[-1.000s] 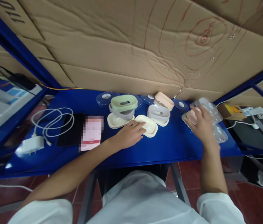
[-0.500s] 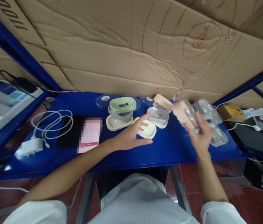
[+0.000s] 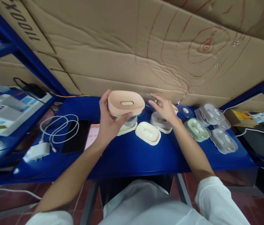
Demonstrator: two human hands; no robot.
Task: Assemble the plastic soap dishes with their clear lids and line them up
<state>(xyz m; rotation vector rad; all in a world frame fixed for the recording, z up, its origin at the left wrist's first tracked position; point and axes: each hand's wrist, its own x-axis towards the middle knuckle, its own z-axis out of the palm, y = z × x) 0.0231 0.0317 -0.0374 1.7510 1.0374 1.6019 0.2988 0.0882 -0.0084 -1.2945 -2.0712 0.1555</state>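
My left hand (image 3: 110, 122) is closed round a peach soap dish (image 3: 126, 103) with an oval slot in its bottom, raised above the table. My right hand (image 3: 162, 106) reaches in from the right, its fingertips at a see-through plastic lid (image 3: 146, 96) beside the peach dish; the lid is faint and blurred. Below lies a cream tray (image 3: 148, 133). A grey dish (image 3: 161, 120) sits on another cream tray under my right hand. Behind my left hand, a stack with a grey dish (image 3: 132, 121) is mostly hidden.
On the right stand a green lidded soap box (image 3: 197, 129), several grey lidded boxes (image 3: 224, 140) and a clear lid (image 3: 184, 111). A phone (image 3: 92, 134), a black tablet-like slab (image 3: 74, 137) and a white charger with cable (image 3: 38, 150) lie left. Cardboard (image 3: 113, 47) walls the back.
The peach dish has passed from my right hand to my left and moved left. My right hand has moved left with the clear lid. The green lidded box on the right has come into sight.
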